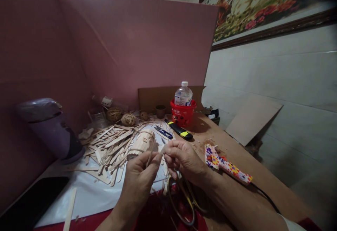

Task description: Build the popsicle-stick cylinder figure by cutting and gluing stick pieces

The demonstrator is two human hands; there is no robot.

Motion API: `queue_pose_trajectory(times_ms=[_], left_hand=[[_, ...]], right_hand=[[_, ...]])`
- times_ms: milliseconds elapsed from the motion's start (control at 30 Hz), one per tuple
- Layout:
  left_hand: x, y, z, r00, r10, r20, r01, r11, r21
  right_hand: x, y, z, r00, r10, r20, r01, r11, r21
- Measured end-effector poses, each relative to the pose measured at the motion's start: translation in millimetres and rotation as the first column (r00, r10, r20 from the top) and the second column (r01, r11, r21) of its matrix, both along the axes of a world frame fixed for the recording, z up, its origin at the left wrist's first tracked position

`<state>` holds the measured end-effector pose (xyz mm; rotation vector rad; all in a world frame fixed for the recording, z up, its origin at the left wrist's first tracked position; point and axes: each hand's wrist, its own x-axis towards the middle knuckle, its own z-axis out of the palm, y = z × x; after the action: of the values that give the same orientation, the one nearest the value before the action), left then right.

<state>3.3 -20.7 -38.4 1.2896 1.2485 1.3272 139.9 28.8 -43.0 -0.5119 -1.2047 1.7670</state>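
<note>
My left hand is closed in a pinch on a thin wooden stick. Close beside it, my right hand pinches a small pale sliver that looks like wood; the fingertips nearly meet. Gold-handled scissors show below my right hand; whether its lower fingers hold them is unclear. Just behind my hands lies a small barrel-shaped piece built of wooden sticks, with twine bands around it. Blue thread snips and a black and yellow utility knife lie beyond.
Loose craft sticks pile up on the left, with twine balls behind. A red bucket holds a plastic bottle. A flower-patterned glue gun with a cord lies right. A purple device and a black phone-like slab sit left.
</note>
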Motion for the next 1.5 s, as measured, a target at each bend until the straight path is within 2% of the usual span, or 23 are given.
queue_pose_trajectory(times_ms=[133,267,367,500,567,667,733,900,1033,1233,1367,1500], left_hand=[[-0.6,2.5,1.8,0.993,-0.025,0.119,0.034,0.997,-0.074],[0.2,5.4,2.6,0.978,0.036,0.207,-0.012,0.993,-0.118],[0.5,5.9,1.0,0.974,0.050,0.223,-0.023,0.992,-0.122],[0.4,4.9,0.2,0.982,0.004,0.189,0.017,0.994,-0.105],[0.7,4.3,1.8,0.987,-0.005,0.161,0.023,0.994,-0.110],[1.7,4.0,4.7,0.988,-0.013,0.156,0.034,0.991,-0.128],[2.0,4.4,5.3,0.983,-0.024,0.183,0.051,0.988,-0.144],[0.2,6.5,2.1,0.960,-0.071,0.271,0.124,0.975,-0.185],[0.7,6.3,3.1,0.919,-0.142,0.367,0.229,0.952,-0.204],[2.5,4.5,6.7,0.906,-0.137,0.400,0.228,0.955,-0.190],[2.1,4.8,4.7,0.927,-0.118,0.356,0.192,0.964,-0.181],[1.6,6.0,4.6,0.939,-0.077,0.337,0.138,0.977,-0.162]], right_hand=[[-1.1,0.0,-1.2,1.000,-0.006,-0.012,0.006,1.000,0.004],[-3.2,-0.5,-1.9,0.998,-0.062,0.008,0.062,0.998,0.023],[-4.0,-1.2,-2.3,0.993,-0.117,0.034,0.115,0.992,0.050],[-3.5,-1.3,-1.4,0.984,-0.160,0.078,0.152,0.984,0.098],[-2.4,0.0,0.0,0.969,-0.244,0.041,0.240,0.967,0.088],[-0.6,2.6,2.3,0.913,-0.409,-0.001,0.409,0.912,0.022],[-0.2,3.7,2.9,0.890,-0.456,-0.002,0.456,0.890,-0.002],[-1.6,5.0,1.1,0.898,-0.440,-0.002,0.440,0.898,0.008],[0.1,7.3,0.2,0.866,-0.499,-0.024,0.499,0.866,-0.002],[3.6,9.6,3.1,0.834,-0.543,-0.100,0.544,0.839,-0.014],[1.5,7.8,3.1,0.870,-0.480,-0.109,0.483,0.875,0.003],[-1.1,3.6,0.9,0.951,-0.307,-0.043,0.310,0.947,0.079]])
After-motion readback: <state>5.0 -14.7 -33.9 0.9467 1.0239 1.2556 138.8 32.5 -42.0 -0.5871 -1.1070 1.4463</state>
